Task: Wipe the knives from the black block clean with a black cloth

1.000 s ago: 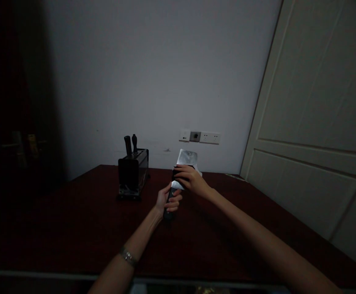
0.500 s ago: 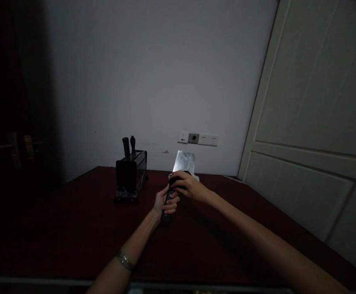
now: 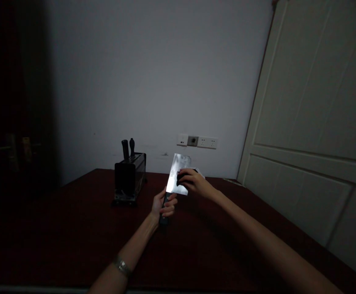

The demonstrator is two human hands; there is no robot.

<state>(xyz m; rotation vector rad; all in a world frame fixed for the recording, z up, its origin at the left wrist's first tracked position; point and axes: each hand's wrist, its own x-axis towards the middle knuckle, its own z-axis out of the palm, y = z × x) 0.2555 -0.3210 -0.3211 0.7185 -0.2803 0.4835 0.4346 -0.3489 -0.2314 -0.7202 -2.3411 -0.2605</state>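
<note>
My left hand point(image 3: 162, 204) is closed round the dark handle of a cleaver point(image 3: 177, 175), whose broad shiny blade stands up over the dark red table point(image 3: 74, 245). My right hand point(image 3: 193, 181) presses a small dark pad or cloth point(image 3: 182, 177) against the right side of the blade, fingers curled on it. A bit of white material point(image 3: 200, 171) shows just behind my right hand. A bracelet is on my left wrist.
A dark knife block point(image 3: 129, 179) with two black handles sticking out stands on the table left of the cleaver. A row of wall sockets point(image 3: 198, 141) is on the pale wall behind. A white door point(image 3: 312, 122) fills the right side; the left is in deep shadow.
The cleaver blade has turned to face the camera more and rose a little; my right hand shifted from the blade's base to its right side. The view dipped slightly.
</note>
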